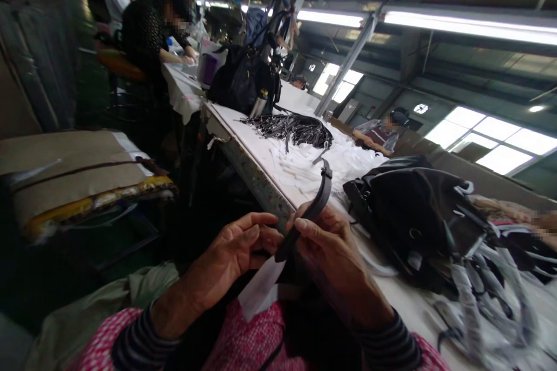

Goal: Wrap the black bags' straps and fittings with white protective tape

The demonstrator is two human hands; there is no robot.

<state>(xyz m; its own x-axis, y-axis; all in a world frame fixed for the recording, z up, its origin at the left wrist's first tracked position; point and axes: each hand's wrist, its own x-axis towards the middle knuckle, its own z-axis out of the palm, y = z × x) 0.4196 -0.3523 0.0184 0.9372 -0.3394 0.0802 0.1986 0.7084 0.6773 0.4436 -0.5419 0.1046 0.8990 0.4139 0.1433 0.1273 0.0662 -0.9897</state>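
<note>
A black strap (314, 208) with a buckle near its upper end is pinched between the thumb and fingers of my right hand (333, 249). It slants up and curves over the table edge. My left hand (230, 258) is beside the strap's lower end, palm inward, its fingers bent and apart. Whether its fingertips touch the strap I cannot tell. Just below that end, a white paper-like strip (261, 287) hangs over my lap; how it is held is hidden. On the table ahead lies a heap of black straps (296, 129) with metal hardware.
White wrapping material (300, 168) covers part of the table (235, 122). A shiny black bag (418, 208) with wrapped handles stands at right. Farther back are a dark bag (237, 78) and a metal flask (259, 103). A padded stool (87, 179) is at left. Other people work nearby.
</note>
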